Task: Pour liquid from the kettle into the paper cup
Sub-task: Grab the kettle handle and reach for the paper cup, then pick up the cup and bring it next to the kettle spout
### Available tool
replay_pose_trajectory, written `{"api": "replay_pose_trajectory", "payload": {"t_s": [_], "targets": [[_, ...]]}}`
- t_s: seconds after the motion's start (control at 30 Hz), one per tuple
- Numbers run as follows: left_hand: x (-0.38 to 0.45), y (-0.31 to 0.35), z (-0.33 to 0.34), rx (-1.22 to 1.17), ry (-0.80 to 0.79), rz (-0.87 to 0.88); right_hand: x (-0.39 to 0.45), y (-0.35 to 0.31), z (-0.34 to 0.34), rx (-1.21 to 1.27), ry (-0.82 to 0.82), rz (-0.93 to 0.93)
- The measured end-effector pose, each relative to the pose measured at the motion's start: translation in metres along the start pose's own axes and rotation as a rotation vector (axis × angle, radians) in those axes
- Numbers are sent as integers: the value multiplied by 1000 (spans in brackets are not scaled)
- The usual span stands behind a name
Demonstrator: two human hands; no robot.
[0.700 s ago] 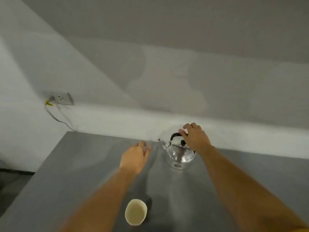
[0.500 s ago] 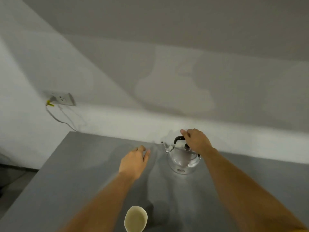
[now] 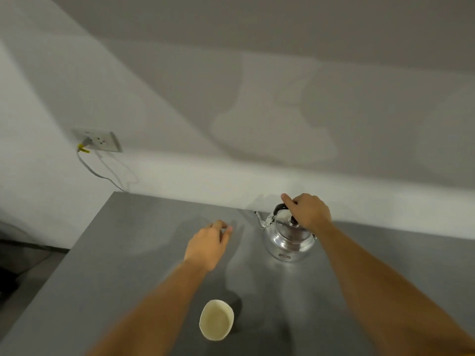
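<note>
1. Right hand (image 3: 309, 211) closed over the black handle (image 3: 279, 208) of the kettle (image 3: 288, 237), fingers curled around the grip, index finger stretched along the top toward the spout side.
2. Knuckles up, back of the hand toward the camera; underside of the fingers hidden, so how tightly wrapped cannot be told.
3. Kettle shiny metal, upright, base flat on the tabletop (image 3: 128, 253), close to the far edge and right of the middle.
4. Spout (image 3: 259, 220) thin and curved, pointing left, toward the far left corner.
5. Dark knob (image 3: 293, 222) of the lid visible just below the gripping fingers, touching or nearly touching them; cannot tell which.
6. Left hand (image 3: 208, 244) palm down over the tabletop, left of the kettle and apart from it, holding nothing.
7. Fingers (image 3: 223, 227) of that hand loosely bent and close together, tips near the surface; contact with the tabletop not clear because of blur.
8. Paper cup (image 3: 216, 321) upright near the front edge, between the two forearms, well apart from the kettle and from both hands.
9. Cup mouth open toward the camera, inside pale cream; whether any liquid inside cannot be told.
10. Wall socket (image 3: 99, 141) on the white wall beyond the far left corner, with a grey cable (image 3: 90, 168) plugged in and running down behind the far edge of the tabletop.
</note>
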State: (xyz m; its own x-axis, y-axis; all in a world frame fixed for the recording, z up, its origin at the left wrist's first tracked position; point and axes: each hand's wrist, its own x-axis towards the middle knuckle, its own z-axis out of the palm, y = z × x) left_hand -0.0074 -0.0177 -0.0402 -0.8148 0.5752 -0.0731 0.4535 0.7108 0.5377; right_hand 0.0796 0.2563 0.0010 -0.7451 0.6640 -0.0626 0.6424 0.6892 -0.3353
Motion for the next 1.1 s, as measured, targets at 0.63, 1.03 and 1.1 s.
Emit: {"api": "replay_pose_trajectory", "payload": {"t_s": [0.63,1.03,1.1], "targets": [[-161,-66,29,-598,-117,-109,-178,-1,-32,78,155,-31],[-177,-70,55,-599,-148,-23,-258,-20,-24,54,71,-40],[-176,-71,59,-594,-126,-10,-264,-26,-21,29,52,-57]]}}
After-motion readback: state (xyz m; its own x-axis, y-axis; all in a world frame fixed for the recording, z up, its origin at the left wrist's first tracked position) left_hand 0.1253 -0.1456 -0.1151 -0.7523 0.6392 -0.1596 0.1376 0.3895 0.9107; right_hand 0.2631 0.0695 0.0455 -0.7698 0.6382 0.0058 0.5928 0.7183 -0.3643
